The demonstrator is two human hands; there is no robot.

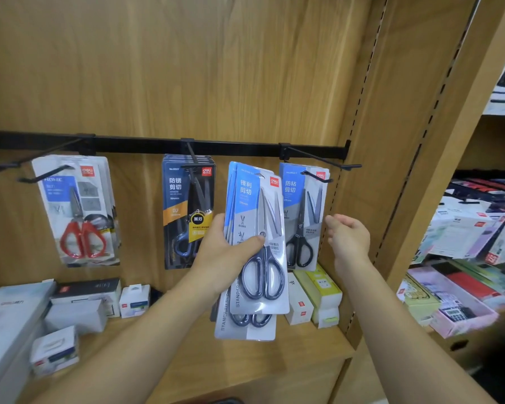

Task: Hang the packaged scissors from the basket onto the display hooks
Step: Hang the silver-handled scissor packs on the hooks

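We are gripping a stack of packaged scissors (255,217) in our left hand (222,252), thumb across the front, below the rail's (140,145) right end. Our right hand (347,240) is hovering empty, fingers relaxed. We are judging hanging pending: the hang-hole needs aligning with a hook (318,156).

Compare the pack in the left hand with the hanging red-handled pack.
The held pack has dark handles and a blue header; the red-handled pack has red handles and a mostly white card. The held pack is gripped by the left hand, not hung; the red-handled pack hangs from its hook. Both carry a red logo tag.
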